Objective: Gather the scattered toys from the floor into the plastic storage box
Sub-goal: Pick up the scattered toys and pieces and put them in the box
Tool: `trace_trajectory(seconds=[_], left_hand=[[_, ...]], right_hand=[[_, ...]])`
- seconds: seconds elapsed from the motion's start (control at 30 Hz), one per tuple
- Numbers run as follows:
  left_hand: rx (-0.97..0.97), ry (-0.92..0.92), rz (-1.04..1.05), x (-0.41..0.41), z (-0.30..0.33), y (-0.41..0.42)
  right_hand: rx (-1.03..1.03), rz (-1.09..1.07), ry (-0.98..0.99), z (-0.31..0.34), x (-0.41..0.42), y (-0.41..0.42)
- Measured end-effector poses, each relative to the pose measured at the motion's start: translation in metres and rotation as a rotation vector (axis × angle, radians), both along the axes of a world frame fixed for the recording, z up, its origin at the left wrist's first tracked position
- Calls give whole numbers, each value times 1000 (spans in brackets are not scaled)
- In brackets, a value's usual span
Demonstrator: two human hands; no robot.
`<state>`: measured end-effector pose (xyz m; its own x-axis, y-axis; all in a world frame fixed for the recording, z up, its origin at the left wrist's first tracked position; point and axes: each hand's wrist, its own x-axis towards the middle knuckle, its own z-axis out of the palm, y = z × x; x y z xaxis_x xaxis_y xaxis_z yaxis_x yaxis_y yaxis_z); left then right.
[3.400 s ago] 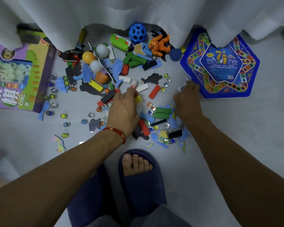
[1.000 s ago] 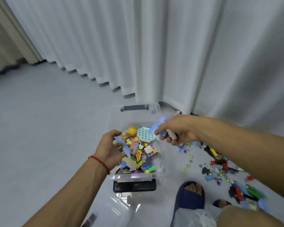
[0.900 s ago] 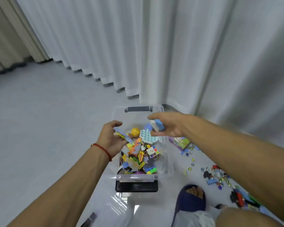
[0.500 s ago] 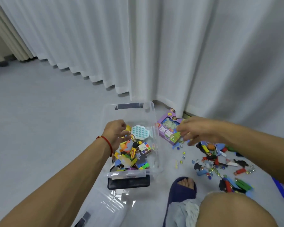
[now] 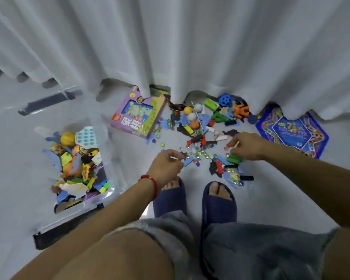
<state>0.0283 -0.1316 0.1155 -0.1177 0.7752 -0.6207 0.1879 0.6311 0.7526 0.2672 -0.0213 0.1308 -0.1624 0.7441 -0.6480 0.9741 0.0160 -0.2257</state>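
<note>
The clear plastic storage box [image 5: 69,224] stands on the floor at the left, holding several toys. The scattered toys [image 5: 200,136] lie by the curtain: flat foam shapes, coloured blocks, glass marbles, balls, an orange figure [image 5: 240,111] and a blue holed ball [image 5: 225,101]. My left hand [image 5: 166,166] hovers at the pile's near-left edge with loosely curled fingers, beside a blue piece [image 5: 188,162]; nothing shows in it. My right hand [image 5: 248,147] is low over the pile above green blocks [image 5: 233,159], its fingertips pinching a small piece.
A purple game box [image 5: 137,116] lies between the storage box and the pile. A blue star-shaped game board [image 5: 291,134] lies at the right. White curtains hang behind. My slippered feet [image 5: 218,199] stand just short of the pile.
Both hands have left the storage box and come down to the toy pile. The view has swung right and down, so the box now sits at the left.
</note>
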Motion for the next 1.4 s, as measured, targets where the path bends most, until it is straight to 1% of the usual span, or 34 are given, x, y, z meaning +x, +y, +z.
trace_trajectory(seconds=[0.07, 0.13, 0.2, 0.27, 0.33, 0.37, 0.47, 0.57, 0.77, 0.9, 1.0, 1.1, 1.17, 1.23, 1.3, 1.37, 1.4], left_hand=[[-20, 119, -122, 11, -37, 12], [10, 285, -272, 18, -71, 23], [112, 495, -387, 24, -104, 35], [231, 689, -452, 28, -132, 45], [317, 820, -506, 32, -154, 54], [341, 844, -525, 33, -162, 57], [408, 848, -549, 32, -181, 61], [477, 874, -566, 30, -191, 59], [439, 811, -433, 29, -195, 66], [406, 801, -416, 29, -191, 67], [386, 743, -410, 28, -187, 69], [380, 720, -428, 27, -185, 71], [407, 751, -481, 28, -186, 73], [424, 809, -582, 29, -189, 73], [421, 857, -663, 30, -190, 71], [433, 890, -710, 30, -189, 71], [429, 893, -723, 30, -187, 71]], right_hand=[[32, -37, -5, -52, 15, -10], [81, -94, 20, -99, 25, -22], [148, -142, 41, -134, 29, -31], [248, -176, -7, -157, 33, -35], [345, -222, -18, -173, 38, -32], [375, -251, 12, -179, 40, -30], [429, -310, 108, -193, 46, -20], [438, -317, 143, -199, 52, -12], [396, -234, 134, -198, 56, 3], [338, -230, 149, -200, 56, 10], [372, -107, 58, -203, 56, 10], [508, 26, 3, -209, 56, 6], [518, 123, -65, -215, 56, 2], [500, 134, -89, -211, 55, -1], [537, 147, -89, -204, 51, -3], [551, 182, -139, -196, 45, -3], [519, 192, -181, -198, 43, -2]])
